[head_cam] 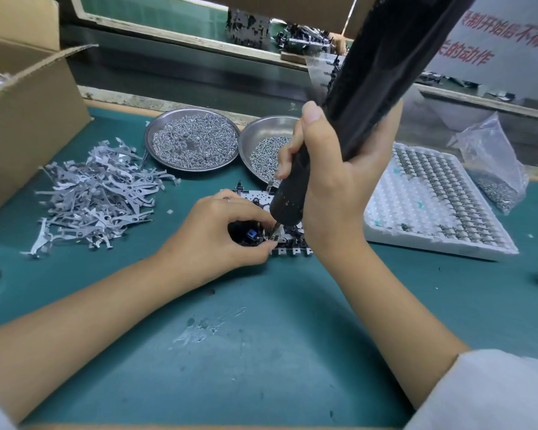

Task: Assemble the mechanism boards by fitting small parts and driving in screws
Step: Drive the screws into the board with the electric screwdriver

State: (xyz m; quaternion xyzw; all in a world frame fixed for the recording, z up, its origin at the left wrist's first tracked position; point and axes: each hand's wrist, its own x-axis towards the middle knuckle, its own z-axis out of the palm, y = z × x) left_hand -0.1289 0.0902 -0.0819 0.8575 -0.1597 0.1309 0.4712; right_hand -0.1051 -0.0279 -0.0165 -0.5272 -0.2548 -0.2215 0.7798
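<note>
While the bit sits on the screw | right hand (333, 169) wraps the driver (351, 119), left hand (221, 231) pinches a small part on the board (288, 242) lying between them on the table (261, 336) | keep driver upright, press straight, steady the part.

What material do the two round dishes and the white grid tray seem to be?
The two round silver dishes look like bare metal: grey, shiny, reflective rims. The white grid tray seems moulded plastic or foam: matte, dimpled cells; which one is unclear.
</note>
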